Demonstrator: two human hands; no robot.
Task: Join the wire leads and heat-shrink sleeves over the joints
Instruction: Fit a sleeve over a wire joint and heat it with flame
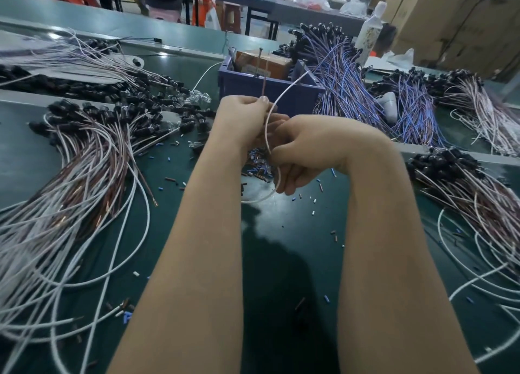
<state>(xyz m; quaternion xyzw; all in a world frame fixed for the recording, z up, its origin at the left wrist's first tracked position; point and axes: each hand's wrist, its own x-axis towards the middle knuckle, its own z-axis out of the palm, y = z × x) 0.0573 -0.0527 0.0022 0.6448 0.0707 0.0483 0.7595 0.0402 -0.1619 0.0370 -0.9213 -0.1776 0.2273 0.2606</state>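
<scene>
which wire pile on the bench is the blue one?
The pile fanned out just right of the blue bin. Its wires are blue and purple; the left pile and the near right pile are brown and white.

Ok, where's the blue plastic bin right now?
Head view, centre: the blue plastic bin sits just beyond the left hand, which pinches a thin brown wire; a bundle of blue and white wires lies to its right.
</scene>
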